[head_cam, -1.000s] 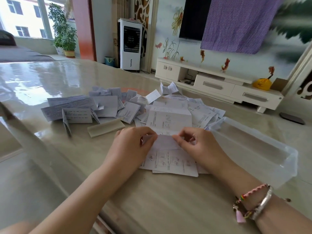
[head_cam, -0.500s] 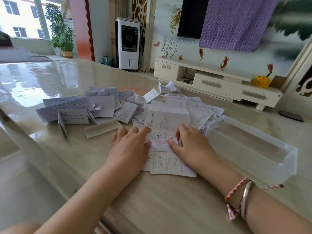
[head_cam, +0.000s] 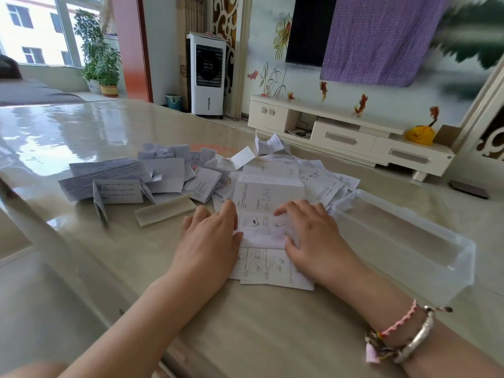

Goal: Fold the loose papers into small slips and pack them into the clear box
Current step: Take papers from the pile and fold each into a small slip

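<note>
A printed white sheet lies partly folded on the table in front of me. My left hand rests flat on its left edge, fingers spread. My right hand presses down on its right side, fingers spread over the folded flap. Behind it spreads a heap of loose papers, and to the left lie several folded slips. The clear box stands empty at my right, just beside my right hand.
A glossy beige table carries everything; its near left edge runs diagonally past my left forearm. One thick beige folded strip lies left of my left hand. Beyond the table are a white TV cabinet and a white air cooler.
Both hands have gone from pinching the raised edge of the sheet to lying flat on it, pressing the fold down and sliding apart.
</note>
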Tool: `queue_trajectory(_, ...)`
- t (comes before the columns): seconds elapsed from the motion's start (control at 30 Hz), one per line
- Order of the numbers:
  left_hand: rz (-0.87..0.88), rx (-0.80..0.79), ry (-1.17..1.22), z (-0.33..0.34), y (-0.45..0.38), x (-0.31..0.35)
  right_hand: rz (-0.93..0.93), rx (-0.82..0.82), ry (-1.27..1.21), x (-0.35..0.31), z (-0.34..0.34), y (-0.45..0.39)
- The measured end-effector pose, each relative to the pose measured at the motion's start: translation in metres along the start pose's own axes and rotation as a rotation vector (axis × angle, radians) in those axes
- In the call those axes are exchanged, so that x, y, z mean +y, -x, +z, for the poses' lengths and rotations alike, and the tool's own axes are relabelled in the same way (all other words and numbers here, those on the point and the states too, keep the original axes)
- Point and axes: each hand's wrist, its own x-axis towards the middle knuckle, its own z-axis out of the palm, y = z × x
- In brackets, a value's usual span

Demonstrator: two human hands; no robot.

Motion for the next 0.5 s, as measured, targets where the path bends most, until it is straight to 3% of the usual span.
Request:
queue_trajectory(0.17,0.021,-0.029,0.057,0.002,0.0,-0.005,-0.202,-0.118,-0.182,0.001,-0.003,0.003)
queue_trajectory(0.5,0.048,0.0,0.086,0.0,0.001,-0.005,-0.305,-0.093,0.013,0.004,-0.013,0.008)
